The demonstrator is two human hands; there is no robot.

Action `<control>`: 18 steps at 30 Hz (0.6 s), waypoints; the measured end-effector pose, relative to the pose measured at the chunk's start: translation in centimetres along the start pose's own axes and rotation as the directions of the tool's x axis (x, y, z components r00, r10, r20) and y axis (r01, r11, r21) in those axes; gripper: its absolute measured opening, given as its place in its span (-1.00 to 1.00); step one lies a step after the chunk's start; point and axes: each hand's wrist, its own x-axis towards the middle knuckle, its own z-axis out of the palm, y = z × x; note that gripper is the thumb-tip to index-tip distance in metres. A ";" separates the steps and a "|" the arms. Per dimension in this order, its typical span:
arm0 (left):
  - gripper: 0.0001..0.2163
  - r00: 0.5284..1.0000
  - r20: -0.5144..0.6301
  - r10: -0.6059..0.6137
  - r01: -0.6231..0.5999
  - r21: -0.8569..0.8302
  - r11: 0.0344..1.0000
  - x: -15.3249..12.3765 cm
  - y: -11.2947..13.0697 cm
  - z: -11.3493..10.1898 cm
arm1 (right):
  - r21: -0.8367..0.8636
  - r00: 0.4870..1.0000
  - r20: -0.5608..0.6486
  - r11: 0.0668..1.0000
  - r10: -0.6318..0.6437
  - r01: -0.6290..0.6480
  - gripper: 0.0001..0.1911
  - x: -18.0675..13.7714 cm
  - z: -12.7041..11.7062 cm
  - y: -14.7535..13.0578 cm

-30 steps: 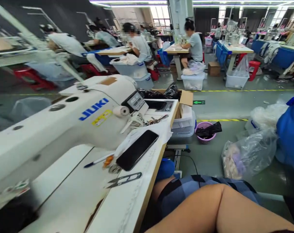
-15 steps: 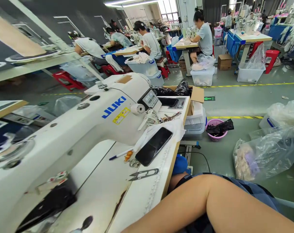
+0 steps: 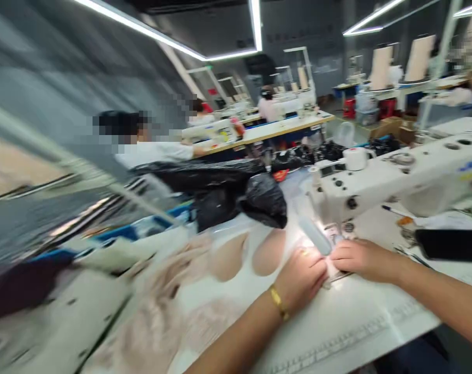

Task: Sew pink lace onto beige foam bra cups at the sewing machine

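A clothing factory floor is shown. A white industrial sewing machine [image 3: 395, 176] is set on a work table [image 3: 356, 322] at the right of the frame. Pale fabric [image 3: 158, 311] and two rounded beige cups [image 3: 228, 257] are spread at lower centre. Long tables [image 3: 283, 127] with more machines are ranged across the middle distance, and workers are seated at them, one [image 3: 150, 150] at centre left. Tall thread cones [image 3: 380, 65] are seen at upper right. Black plastic bags [image 3: 265, 200] are heaped at centre. Strip lights [image 3: 255, 26] are fixed along a dark ceiling.
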 end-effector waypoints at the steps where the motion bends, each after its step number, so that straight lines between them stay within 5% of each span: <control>1: -0.73 1.000 -0.016 -0.025 0.026 0.015 1.000 0.0 0.0 0.2 | -0.010 0.998 0.020 0.998 -0.062 0.062 -0.78 -0.2 0.4 0.5; 8: -0.82 0.993 0.080 -0.089 0.081 0.100 0.992 -0.8 0.3 1.3 | -0.183 0.994 0.014 0.977 -0.108 0.108 -0.58 -2.6 2.0 2.1; 18: -0.80 0.993 -0.030 -0.114 0.116 0.103 0.988 -1.1 0.3 2.6 | -0.175 0.999 0.010 0.984 -0.044 0.045 -0.56 -2.4 2.6 2.0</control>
